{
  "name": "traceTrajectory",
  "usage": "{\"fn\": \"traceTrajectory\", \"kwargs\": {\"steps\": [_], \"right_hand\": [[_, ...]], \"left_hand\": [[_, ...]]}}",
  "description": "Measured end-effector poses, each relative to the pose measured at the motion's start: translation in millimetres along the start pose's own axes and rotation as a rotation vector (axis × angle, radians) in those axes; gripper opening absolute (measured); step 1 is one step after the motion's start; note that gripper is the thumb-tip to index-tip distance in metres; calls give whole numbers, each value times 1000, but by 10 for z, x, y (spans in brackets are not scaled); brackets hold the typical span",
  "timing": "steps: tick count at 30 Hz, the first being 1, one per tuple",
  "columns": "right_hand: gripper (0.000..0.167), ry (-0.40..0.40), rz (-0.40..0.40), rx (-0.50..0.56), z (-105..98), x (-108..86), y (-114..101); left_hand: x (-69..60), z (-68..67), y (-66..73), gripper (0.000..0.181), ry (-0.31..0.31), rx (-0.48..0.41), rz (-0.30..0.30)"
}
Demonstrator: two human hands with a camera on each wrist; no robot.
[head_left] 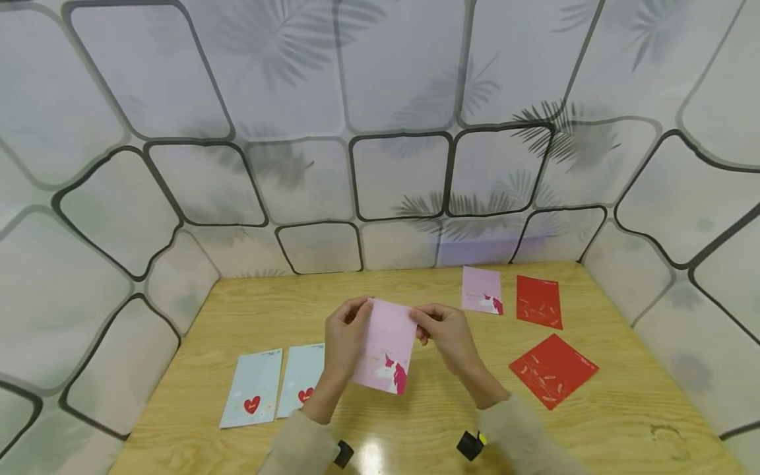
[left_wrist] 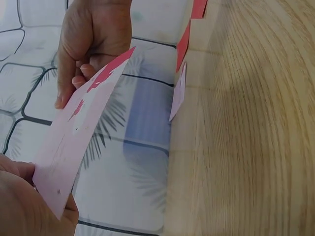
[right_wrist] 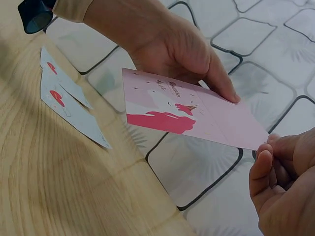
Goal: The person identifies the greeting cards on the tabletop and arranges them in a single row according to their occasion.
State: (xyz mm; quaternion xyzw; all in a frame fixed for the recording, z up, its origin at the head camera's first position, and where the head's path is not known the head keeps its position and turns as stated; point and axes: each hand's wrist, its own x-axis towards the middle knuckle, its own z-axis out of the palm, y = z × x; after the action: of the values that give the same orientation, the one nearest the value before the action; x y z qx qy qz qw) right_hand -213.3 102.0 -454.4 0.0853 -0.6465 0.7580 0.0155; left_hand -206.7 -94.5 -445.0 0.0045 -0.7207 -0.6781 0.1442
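Note:
A pink card with a unicorn print (head_left: 384,346) is held up above the table between both hands. The left hand (head_left: 346,340) grips its left edge, thumb on the front and fingers behind. At the upper right corner the right hand (head_left: 448,336) pinches the card between thumb and fingers. In the right wrist view the pink card (right_wrist: 182,108) is tilted, with the left hand (right_wrist: 172,51) along its far edge and the right hand (right_wrist: 285,179) at its near corner. The left wrist view has the card (left_wrist: 81,125) nearly edge-on.
On the wooden table (head_left: 439,422), two pale blue cards with red hearts (head_left: 252,382) lie at the left. Another pink card (head_left: 482,290) lies at the back right, beside a red card (head_left: 539,301); a second red card (head_left: 553,371) lies nearer. Patterned cloth surrounds the table.

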Motion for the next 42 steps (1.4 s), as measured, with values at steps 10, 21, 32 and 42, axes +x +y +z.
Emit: {"fn": "traceTrajectory", "kwargs": {"steps": [10, 21, 32, 42], "right_hand": [[18, -23, 47, -35, 117, 38, 133], [19, -26, 97, -113, 254, 87, 314], [14, -43, 136, -200, 352, 120, 468], [12, -55, 155, -255, 380, 190, 615]], "left_hand": [[-3, -219, -63, 23, -40, 68, -38], [46, -399, -201, 22, -67, 163, -109], [37, -491, -334, 21, -45, 250, -166], [54, -533, -455, 18, -59, 331, -149]]}}
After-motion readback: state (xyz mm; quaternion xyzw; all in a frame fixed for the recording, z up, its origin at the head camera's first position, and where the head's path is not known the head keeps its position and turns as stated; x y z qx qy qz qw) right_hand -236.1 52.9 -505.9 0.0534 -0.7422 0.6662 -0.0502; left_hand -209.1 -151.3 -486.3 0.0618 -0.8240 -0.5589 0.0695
